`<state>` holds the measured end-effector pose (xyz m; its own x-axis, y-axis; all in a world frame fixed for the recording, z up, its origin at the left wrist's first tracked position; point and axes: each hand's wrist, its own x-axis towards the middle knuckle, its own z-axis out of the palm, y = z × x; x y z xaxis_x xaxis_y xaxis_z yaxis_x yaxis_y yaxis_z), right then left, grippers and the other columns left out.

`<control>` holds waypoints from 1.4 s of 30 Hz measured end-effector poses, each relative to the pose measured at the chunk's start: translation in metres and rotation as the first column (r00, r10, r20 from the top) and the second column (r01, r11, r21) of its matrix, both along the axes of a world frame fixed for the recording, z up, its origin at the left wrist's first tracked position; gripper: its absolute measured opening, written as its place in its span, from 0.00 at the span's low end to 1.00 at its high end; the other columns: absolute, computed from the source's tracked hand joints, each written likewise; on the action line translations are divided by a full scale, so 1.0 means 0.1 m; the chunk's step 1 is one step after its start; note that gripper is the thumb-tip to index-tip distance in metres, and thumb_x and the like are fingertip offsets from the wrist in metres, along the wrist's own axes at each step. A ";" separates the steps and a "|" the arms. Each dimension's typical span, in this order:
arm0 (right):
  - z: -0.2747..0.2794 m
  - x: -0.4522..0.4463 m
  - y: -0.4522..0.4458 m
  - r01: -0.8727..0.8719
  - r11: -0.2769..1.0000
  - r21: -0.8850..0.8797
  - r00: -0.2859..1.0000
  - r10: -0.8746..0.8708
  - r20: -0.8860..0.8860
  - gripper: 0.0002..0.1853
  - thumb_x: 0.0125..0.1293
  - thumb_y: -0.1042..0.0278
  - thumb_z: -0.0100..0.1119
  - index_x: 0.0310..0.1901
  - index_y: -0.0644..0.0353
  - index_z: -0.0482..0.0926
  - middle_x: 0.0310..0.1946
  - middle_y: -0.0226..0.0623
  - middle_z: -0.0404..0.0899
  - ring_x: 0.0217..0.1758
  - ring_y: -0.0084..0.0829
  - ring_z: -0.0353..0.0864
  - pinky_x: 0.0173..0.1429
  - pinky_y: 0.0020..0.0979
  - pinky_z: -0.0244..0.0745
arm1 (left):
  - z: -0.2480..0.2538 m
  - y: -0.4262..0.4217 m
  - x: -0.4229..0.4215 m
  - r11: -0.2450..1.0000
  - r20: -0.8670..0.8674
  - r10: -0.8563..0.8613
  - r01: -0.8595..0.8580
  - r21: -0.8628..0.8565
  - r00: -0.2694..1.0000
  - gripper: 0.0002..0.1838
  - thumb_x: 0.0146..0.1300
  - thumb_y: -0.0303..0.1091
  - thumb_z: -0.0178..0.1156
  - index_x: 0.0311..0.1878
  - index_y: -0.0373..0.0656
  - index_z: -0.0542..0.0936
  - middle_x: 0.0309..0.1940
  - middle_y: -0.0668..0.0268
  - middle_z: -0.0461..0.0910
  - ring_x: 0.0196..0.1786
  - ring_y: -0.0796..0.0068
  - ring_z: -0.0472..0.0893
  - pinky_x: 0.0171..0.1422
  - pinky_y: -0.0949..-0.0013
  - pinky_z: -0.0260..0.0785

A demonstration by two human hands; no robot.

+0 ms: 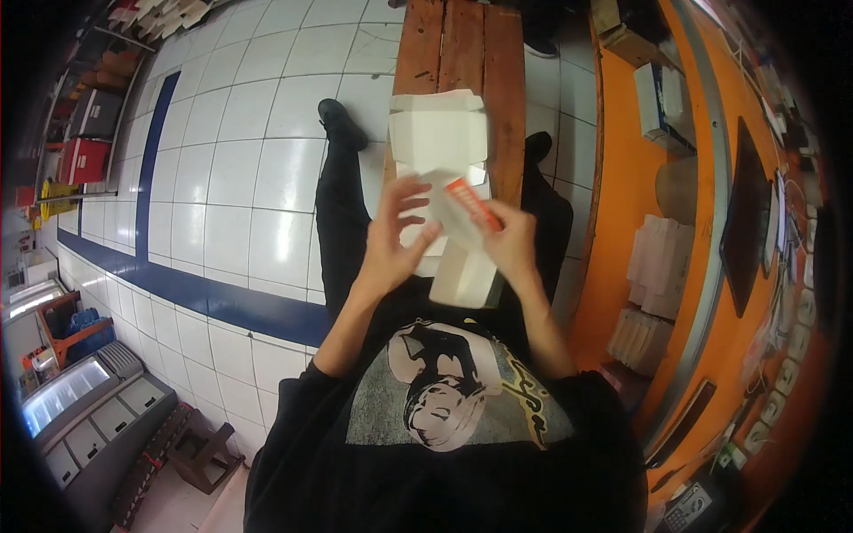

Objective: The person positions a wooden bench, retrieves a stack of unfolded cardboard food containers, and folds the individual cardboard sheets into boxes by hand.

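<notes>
In the head view, I see the open left hand (400,235) and the right hand (510,244) gripping an orange strip (473,203) mid-frame, above a white carton (440,138) on a wooden bench (506,80); tiled floor (275,169) left, orange shelving (626,160) right.

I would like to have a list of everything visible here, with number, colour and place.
Bench: one, brown, upper centre
Opened carton: count unclear, white, on bench
Strip: one, orange-red, in right hand
Shelving: orange, right
Carton stacks: two, pale, on shelving
Tiles: many, white and blue, floor
Stool: one, brown, lower left
Edge clutter: too small to count
Shirt: one, black, printed, bottom
Left hand: one, open, above carton
</notes>
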<state>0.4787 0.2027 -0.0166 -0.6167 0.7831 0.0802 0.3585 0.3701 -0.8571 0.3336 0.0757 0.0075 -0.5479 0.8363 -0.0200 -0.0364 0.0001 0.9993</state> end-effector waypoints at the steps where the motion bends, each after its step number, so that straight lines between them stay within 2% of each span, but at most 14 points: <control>1: -0.01 -0.01 -0.09 -0.075 0.997 0.026 0.996 0.074 0.042 0.09 0.58 0.73 0.61 0.40 0.64 0.80 0.31 0.47 0.81 0.31 0.40 0.83 0.35 0.35 0.75 | 0.10 0.06 -0.04 0.998 0.032 0.061 -0.061 -0.015 0.998 0.27 0.60 0.31 0.65 0.61 0.41 0.67 0.52 0.59 0.75 0.52 0.73 0.76 0.52 0.70 0.71; 3: 0.01 -0.04 -0.25 -0.153 0.987 0.051 0.985 0.148 0.084 0.12 0.58 0.72 0.61 0.44 0.64 0.79 0.33 0.48 0.81 0.33 0.45 0.83 0.35 0.38 0.76 | 0.17 0.15 -0.12 0.992 0.061 0.125 -0.123 -0.030 0.990 0.23 0.61 0.30 0.64 0.58 0.39 0.70 0.48 0.61 0.76 0.47 0.76 0.78 0.49 0.72 0.73; 5: 0.07 -0.09 -0.38 -0.223 0.957 0.184 0.965 0.190 0.182 0.20 0.59 0.70 0.62 0.53 0.63 0.72 0.37 0.48 0.80 0.34 0.49 0.82 0.37 0.42 0.76 | 0.16 0.21 -0.17 0.979 -0.079 0.051 -0.066 -0.195 0.996 0.19 0.62 0.31 0.63 0.55 0.36 0.74 0.39 0.66 0.79 0.43 0.80 0.78 0.46 0.76 0.71; 8: 0.20 -0.15 -0.50 -0.137 0.971 0.198 0.973 0.095 0.208 0.25 0.59 0.66 0.64 0.55 0.63 0.67 0.40 0.47 0.79 0.35 0.50 0.82 0.36 0.43 0.77 | 0.02 0.19 -0.14 0.989 -0.010 -0.005 0.003 -0.147 1.000 0.13 0.63 0.31 0.63 0.48 0.35 0.78 0.33 0.68 0.80 0.38 0.80 0.79 0.45 0.77 0.71; 10: 0.09 -0.11 -0.49 -0.126 0.980 0.151 0.974 0.093 0.208 0.20 0.62 0.68 0.61 0.53 0.62 0.68 0.39 0.46 0.79 0.36 0.49 0.82 0.35 0.41 0.78 | 0.00 0.16 -0.16 0.991 -0.026 0.016 -0.020 -0.131 1.000 0.12 0.63 0.30 0.62 0.47 0.35 0.78 0.32 0.67 0.80 0.39 0.80 0.79 0.45 0.76 0.71; 14: 0.10 -0.12 -0.43 -0.086 0.937 0.339 0.992 0.112 -0.058 0.11 0.66 0.77 0.53 0.50 0.60 0.73 0.41 0.45 0.79 0.36 0.44 0.83 0.33 0.34 0.79 | 0.05 0.07 -0.13 0.981 0.044 0.035 -0.026 -0.192 0.998 0.11 0.64 0.28 0.62 0.48 0.34 0.78 0.35 0.66 0.81 0.41 0.77 0.80 0.48 0.75 0.72; 16: 0.14 -0.17 -0.43 0.041 0.959 0.281 0.957 0.043 -0.285 0.06 0.64 0.78 0.56 0.43 0.64 0.77 0.41 0.44 0.80 0.39 0.40 0.83 0.36 0.31 0.81 | -0.05 0.04 -0.02 0.990 0.123 0.090 -0.076 -0.118 0.988 0.11 0.63 0.26 0.62 0.47 0.33 0.78 0.38 0.63 0.82 0.42 0.77 0.81 0.50 0.75 0.73; 19: 0.21 -0.17 -0.42 0.079 0.987 0.137 0.931 -0.024 -0.363 0.04 0.62 0.79 0.59 0.39 0.66 0.78 0.43 0.42 0.80 0.43 0.34 0.83 0.37 0.28 0.81 | -0.07 0.06 0.19 0.986 0.221 0.150 -0.161 0.034 0.964 0.12 0.62 0.24 0.63 0.47 0.31 0.79 0.41 0.59 0.82 0.45 0.76 0.81 0.52 0.74 0.73; 23: 0.36 -0.15 -0.42 0.089 0.985 -0.144 0.934 -0.133 -0.330 0.05 0.62 0.78 0.60 0.39 0.66 0.80 0.44 0.40 0.79 0.45 0.27 0.81 0.37 0.23 0.82 | -0.09 0.09 0.37 0.968 0.257 0.201 -0.232 0.096 0.945 0.11 0.61 0.22 0.62 0.47 0.31 0.79 0.41 0.59 0.82 0.46 0.75 0.81 0.53 0.73 0.74; 29: 0.33 -0.15 -0.40 0.065 0.974 -0.219 0.916 -0.145 -0.375 0.04 0.61 0.78 0.61 0.38 0.66 0.81 0.43 0.40 0.79 0.44 0.27 0.81 0.38 0.22 0.82 | -0.12 0.14 0.46 0.956 0.282 0.234 -0.273 0.104 0.930 0.08 0.60 0.22 0.64 0.43 0.35 0.80 0.41 0.62 0.82 0.45 0.77 0.80 0.52 0.74 0.73; 36: 0.38 -0.09 -0.38 -0.008 0.999 -0.036 0.969 -0.001 -0.249 0.06 0.61 0.78 0.60 0.40 0.67 0.81 0.45 0.44 0.80 0.45 0.31 0.83 0.43 0.25 0.81 | -0.15 0.17 0.45 0.917 0.295 0.302 -0.361 0.169 0.906 0.17 0.57 0.18 0.64 0.49 0.37 0.72 0.39 0.59 0.82 0.42 0.76 0.82 0.49 0.76 0.73; 38: 0.45 -0.08 -0.38 -0.112 0.991 -0.068 0.942 0.084 -0.325 0.07 0.62 0.79 0.59 0.42 0.68 0.81 0.47 0.47 0.80 0.48 0.35 0.83 0.47 0.26 0.80 | -0.12 0.16 0.43 0.920 0.314 0.300 -0.360 0.155 0.901 0.21 0.57 0.18 0.64 0.52 0.38 0.69 0.40 0.58 0.81 0.42 0.76 0.82 0.49 0.76 0.73; 40: 0.39 -0.05 -0.43 -0.112 0.991 -0.075 0.948 0.084 -0.307 0.10 0.63 0.79 0.58 0.46 0.69 0.80 0.49 0.48 0.79 0.51 0.37 0.82 0.49 0.28 0.80 | -0.02 0.15 0.40 0.915 0.305 0.285 -0.353 0.196 0.909 0.27 0.58 0.17 0.64 0.57 0.39 0.63 0.42 0.56 0.81 0.44 0.74 0.82 0.49 0.76 0.73; 42: 0.30 -0.07 -0.48 -0.072 0.991 -0.115 0.888 0.012 -0.460 0.14 0.63 0.79 0.58 0.50 0.67 0.79 0.51 0.49 0.78 0.50 0.38 0.82 0.51 0.30 0.79 | 0.01 0.15 0.40 0.925 0.280 0.280 -0.336 0.176 0.918 0.30 0.58 0.17 0.63 0.61 0.40 0.60 0.43 0.55 0.81 0.45 0.73 0.82 0.50 0.75 0.74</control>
